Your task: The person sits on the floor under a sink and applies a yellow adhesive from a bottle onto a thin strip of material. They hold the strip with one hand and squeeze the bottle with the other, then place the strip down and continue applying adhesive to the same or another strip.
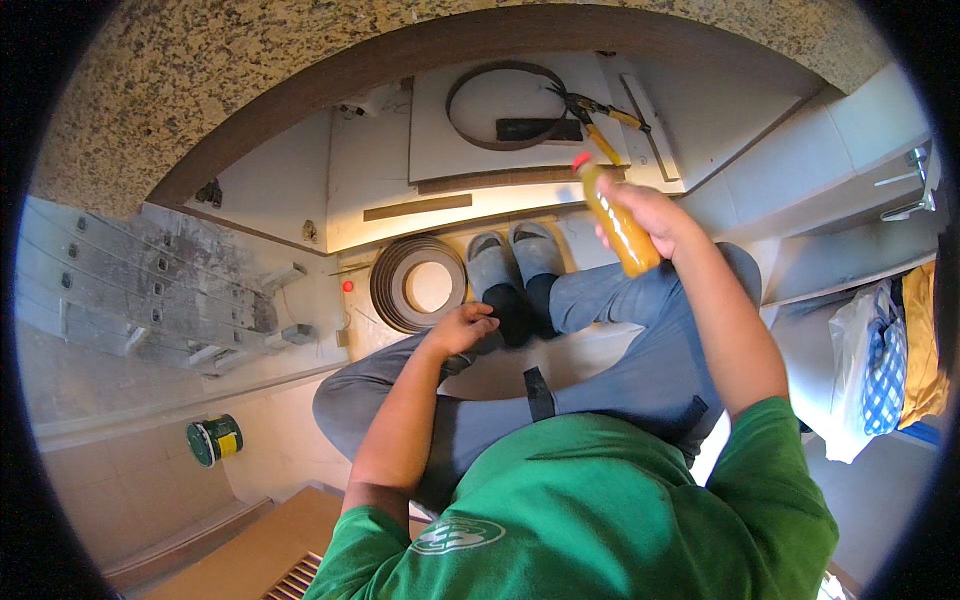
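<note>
My right hand (645, 215) is wrapped round a plastic squeeze bottle (622, 232) of amber liquid with a red cap. The bottle is tilted, its cap pointing up and left, above my right thigh. Over my left knee, my left hand (464, 330) has its fingers curled together, and nothing shows in them. Just beyond it lies a coil of brown edge-banding strip (388, 283). Farther off, a white panel (440, 120) carries a loop of brown strip (452, 110), a dark block (538, 129) and yellow-handled cutters (598, 112).
A speckled stone countertop (230, 80) overhangs the far side. A short brown strip (417, 207) lies before the panel. At left are stacked drawer parts (150, 290) and a green can (214, 440). Bags (850, 370) hang at right, below a metal tap (915, 190).
</note>
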### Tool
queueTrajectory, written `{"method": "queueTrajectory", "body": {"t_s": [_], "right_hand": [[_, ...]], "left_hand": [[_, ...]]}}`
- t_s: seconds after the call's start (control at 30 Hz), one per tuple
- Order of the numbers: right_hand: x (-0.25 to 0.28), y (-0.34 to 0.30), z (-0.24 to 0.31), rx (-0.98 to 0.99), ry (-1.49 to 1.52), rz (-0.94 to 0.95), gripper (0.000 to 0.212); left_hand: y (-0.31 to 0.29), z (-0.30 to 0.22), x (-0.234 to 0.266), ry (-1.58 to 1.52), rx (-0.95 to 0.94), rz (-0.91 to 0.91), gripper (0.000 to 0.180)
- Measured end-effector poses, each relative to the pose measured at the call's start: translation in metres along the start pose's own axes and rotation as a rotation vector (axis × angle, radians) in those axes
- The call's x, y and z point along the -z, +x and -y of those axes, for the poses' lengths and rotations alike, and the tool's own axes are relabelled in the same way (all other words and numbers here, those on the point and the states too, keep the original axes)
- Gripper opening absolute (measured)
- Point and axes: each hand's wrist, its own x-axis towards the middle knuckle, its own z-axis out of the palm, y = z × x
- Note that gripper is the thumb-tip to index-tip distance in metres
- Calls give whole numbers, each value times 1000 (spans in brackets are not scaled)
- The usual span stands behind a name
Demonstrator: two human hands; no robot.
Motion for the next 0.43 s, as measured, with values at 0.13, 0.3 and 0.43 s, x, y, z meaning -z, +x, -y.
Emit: {"method": "queueTrajectory", "body": {"t_s": [0.13,0.3,0.43], "right_hand": [[5,-19,16,-206,-877,218,58],[-4,-32,65,-242,-1951,167,71],[-20,-38,88,-312,-2197,151,72]], "left_hand": [[0,-2,1,2,4,-17,56],[4,1,0,39,22,-34,49],[6,7,3,-24,22,-5,51]]}}
